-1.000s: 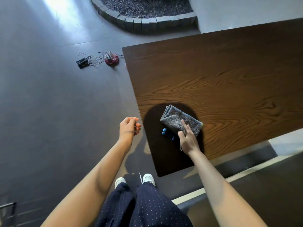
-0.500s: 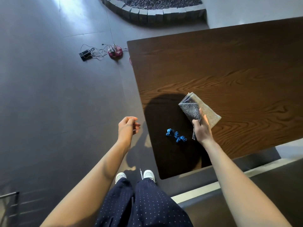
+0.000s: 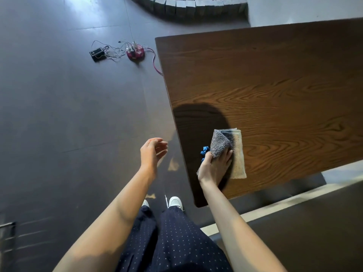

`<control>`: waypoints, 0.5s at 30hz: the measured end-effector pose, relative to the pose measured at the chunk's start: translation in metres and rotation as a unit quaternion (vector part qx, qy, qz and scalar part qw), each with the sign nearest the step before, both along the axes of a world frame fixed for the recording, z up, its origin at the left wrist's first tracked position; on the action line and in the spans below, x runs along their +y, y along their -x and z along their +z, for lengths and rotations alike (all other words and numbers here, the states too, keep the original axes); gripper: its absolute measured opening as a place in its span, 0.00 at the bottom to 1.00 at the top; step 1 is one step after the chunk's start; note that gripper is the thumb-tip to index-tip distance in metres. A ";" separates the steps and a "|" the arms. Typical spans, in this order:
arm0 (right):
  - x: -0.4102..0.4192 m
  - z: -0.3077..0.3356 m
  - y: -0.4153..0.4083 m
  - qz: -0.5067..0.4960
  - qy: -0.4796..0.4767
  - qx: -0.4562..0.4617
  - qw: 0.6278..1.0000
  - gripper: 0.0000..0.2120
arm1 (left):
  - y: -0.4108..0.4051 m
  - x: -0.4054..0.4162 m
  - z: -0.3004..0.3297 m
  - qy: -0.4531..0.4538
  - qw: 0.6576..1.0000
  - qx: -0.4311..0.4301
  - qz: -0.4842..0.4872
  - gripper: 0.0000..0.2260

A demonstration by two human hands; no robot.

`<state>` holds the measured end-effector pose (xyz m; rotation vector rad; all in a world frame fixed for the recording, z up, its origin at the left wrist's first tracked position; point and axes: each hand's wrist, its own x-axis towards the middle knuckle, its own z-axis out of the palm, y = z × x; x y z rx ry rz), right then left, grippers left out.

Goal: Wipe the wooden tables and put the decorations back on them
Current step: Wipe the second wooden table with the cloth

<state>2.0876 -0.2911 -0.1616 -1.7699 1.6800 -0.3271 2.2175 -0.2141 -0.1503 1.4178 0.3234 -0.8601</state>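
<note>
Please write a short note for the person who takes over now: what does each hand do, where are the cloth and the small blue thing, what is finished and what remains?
Right hand: presses on the grey cloth near the table's near-left corner, thumb curled round its edge.
Left hand: empty, fingers loosely curled, held off the table over the floor.
Small blue object: on the table, touching the cloth's left edge, partly hidden by it.
Done: wiping is under way; how much is already wiped cannot be told.
Left: finish wiping. No decorations are on the visible tabletop, so they are yet to be put back.
</note>
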 end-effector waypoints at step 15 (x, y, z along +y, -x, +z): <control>-0.022 0.002 -0.052 0.094 -0.038 -0.109 0.989 0.37 | 0.006 -0.057 -0.044 0.177 0.953 0.204 0.141 0.22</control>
